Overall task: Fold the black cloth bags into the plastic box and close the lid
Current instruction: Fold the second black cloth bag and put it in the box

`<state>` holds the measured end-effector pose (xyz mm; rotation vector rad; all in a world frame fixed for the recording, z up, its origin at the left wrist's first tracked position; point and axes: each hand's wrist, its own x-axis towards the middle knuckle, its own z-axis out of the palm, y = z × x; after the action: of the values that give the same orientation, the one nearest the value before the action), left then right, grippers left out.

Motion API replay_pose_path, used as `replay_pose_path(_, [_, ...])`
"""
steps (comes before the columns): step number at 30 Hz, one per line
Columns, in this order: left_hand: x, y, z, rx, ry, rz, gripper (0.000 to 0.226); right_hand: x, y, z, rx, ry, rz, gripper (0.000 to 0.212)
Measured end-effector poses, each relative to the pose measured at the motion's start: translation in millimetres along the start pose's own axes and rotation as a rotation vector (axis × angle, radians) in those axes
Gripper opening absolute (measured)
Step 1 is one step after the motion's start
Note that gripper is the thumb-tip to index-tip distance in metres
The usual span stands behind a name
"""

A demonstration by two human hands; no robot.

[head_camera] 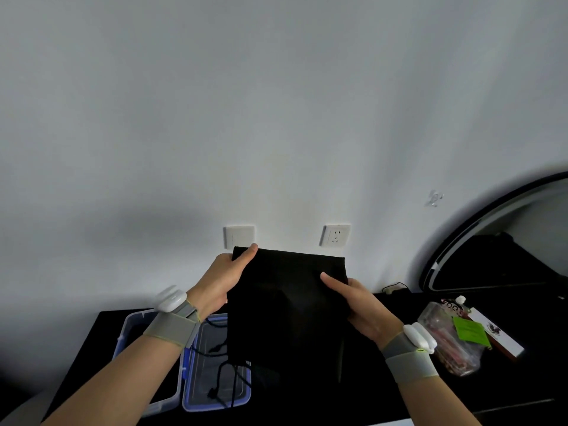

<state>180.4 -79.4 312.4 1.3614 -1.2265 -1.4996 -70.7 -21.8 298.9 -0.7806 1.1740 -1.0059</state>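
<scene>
A black cloth bag (285,302) hangs flat in the air in front of the wall, held up by both hands. My left hand (219,281) grips its upper left corner, thumb across the top edge. My right hand (356,305) pinches its right edge lower down. Black drawstrings (224,373) dangle from the bag's bottom. Below them the clear plastic box (129,336) with blue trim stands open on the black table (384,392), dark cloth inside it. Its lid (215,404) lies flat beside it on the right, under the drawstrings.
A clear plastic pouch (448,339) with a green tag lies at the table's right, next to a white-edged card (498,336). A black-framed curved mirror (479,241) leans at the far right. A wall switch (239,236) and socket (335,235) sit behind the bag.
</scene>
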Motion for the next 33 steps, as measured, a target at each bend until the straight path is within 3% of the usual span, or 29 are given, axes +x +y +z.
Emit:
replay_pose_path(4, [0,-4,-7,-0.161,-0.104,-0.075,0.052,-2,-2,4,0.094,0.048,-0.115,0.02])
replay_pose_path(7, [-6,-12,-9,-0.356,-0.325,-0.091,0.044,-1,-5,7,0.16,0.111,-0.196,0.02])
replay_pose_path(9, [-8,-17,-6,-0.337,-0.387,-0.102,0.043,1,-6,7,0.165,0.136,-0.241,0.02])
replay_pose_path(14, [-10,-21,1,-0.253,-0.329,-0.185,0.045,-5,-12,5,0.143,0.146,-0.279,0.02])
replay_pose_path(22, [-11,-7,10,-0.281,-0.129,-0.079,0.044,-9,-18,0,0.036,0.182,-0.293,0.028])
replay_pose_path(28, [-10,-2,9,-0.316,-0.214,-0.035,0.037,-8,-20,-4,0.082,0.265,-0.29,0.031])
replay_pose_path(33, [-7,-2,1,-0.253,-0.206,0.088,0.031,-12,-25,-11,-0.051,0.181,-0.315,0.021])
